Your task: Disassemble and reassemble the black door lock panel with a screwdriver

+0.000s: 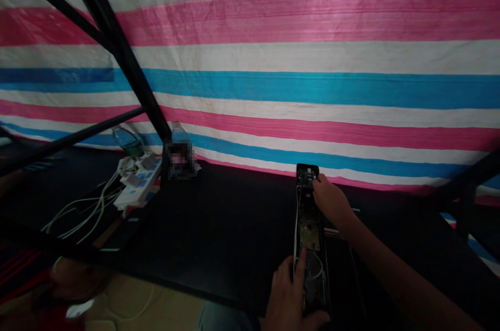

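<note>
A long, narrow black device (308, 232) lies open on the dark table (234, 227), showing a circuit board and white wires inside. My left hand (291, 297) grips its near end, the index finger laid along the left edge. My right hand (330, 200) reaches to the far end, fingertips pinched at a small part there that I cannot make out.
At the left stand a white power strip (138, 185) with plugs and white cables (84, 211), and two plastic bottles (179, 135). Black metal frame bars (117, 44) cross the upper left. A striped pink, blue and white tarp (312, 60) hangs behind.
</note>
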`<state>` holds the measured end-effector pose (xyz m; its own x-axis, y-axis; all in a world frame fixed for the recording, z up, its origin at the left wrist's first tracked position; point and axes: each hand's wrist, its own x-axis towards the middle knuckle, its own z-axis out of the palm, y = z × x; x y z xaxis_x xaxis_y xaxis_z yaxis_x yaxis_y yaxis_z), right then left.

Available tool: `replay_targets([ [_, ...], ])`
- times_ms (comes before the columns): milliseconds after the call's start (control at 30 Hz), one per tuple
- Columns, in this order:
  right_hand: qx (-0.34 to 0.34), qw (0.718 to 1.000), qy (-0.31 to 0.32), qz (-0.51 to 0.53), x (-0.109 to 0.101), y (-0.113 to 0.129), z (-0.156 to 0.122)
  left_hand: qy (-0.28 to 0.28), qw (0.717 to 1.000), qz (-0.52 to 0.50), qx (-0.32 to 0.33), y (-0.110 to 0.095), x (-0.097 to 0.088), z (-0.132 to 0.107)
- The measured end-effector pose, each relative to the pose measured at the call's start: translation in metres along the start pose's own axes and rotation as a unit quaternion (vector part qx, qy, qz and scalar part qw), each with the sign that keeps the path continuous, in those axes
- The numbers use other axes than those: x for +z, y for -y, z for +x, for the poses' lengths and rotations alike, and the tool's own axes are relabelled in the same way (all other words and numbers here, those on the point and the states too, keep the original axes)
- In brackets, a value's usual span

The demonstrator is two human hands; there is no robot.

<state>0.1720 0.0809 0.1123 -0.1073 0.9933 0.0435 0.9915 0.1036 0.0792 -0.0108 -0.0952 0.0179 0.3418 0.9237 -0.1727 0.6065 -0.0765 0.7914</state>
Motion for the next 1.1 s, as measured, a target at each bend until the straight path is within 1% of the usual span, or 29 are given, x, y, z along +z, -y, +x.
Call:
replay_targets([
  [133,-0.032,0.999,0.004,-0.004,0.004,-0.007,0.001,0.01,1.0,-0.017,0.002,0.001,-0.002,0.001],
  [200,-0.037,0.999,-0.001,-0.009,0.006,-0.009,0.001,0.01,0.999,-0.043,0.005,0.0,-0.005,0.004],
  [233,-0.037,0.999,-0.004,-0.011,0.007,-0.01,0.001,0.001,0.998,-0.066,0.009,-0.001,-0.006,0.007],
  [300,-0.038,0.999,-0.004,-0.008,0.008,-0.011,0.002,-0.038,0.992,-0.124,0.009,-0.005,-0.008,0.015],
  [367,-0.032,0.999,0.002,-0.002,0.009,-0.012,0.004,-0.087,0.982,-0.165,-0.017,-0.01,-0.008,0.024],
  [400,-0.028,1.0,0.005,0.0,0.01,-0.012,0.005,-0.103,0.979,-0.17,-0.034,-0.012,-0.008,0.029],
  [467,-0.023,1.0,0.005,0.004,0.009,-0.013,0.007,-0.108,0.98,-0.154,-0.058,-0.014,-0.006,0.036],
  [500,-0.023,1.0,0.001,0.008,0.009,-0.013,0.007,-0.104,0.983,-0.139,-0.058,-0.014,-0.005,0.038],
  [567,-0.026,0.999,-0.01,0.021,0.008,-0.013,0.007,-0.098,0.988,-0.114,-0.042,-0.012,-0.001,0.038],
  [700,-0.032,0.998,-0.021,0.047,0.007,-0.015,0.006,-0.115,0.99,-0.087,-0.015,-0.006,0.005,0.031],
  [800,-0.041,0.997,-0.026,0.056,0.007,-0.016,0.004,-0.121,0.989,-0.081,-0.005,-0.005,0.005,0.029],
  [967,-0.031,0.998,-0.029,0.038,0.005,-0.012,0.0,-0.116,0.99,-0.083,-0.009,-0.007,0.004,0.03],
  [1033,-0.028,0.999,-0.023,0.022,0.004,-0.009,-0.001,-0.117,0.99,-0.076,-0.015,-0.005,0.006,0.03],
  [1100,-0.042,0.999,-0.015,0.004,0.002,-0.006,-0.001,-0.118,0.991,-0.065,-0.018,-0.003,0.01,0.031],
])
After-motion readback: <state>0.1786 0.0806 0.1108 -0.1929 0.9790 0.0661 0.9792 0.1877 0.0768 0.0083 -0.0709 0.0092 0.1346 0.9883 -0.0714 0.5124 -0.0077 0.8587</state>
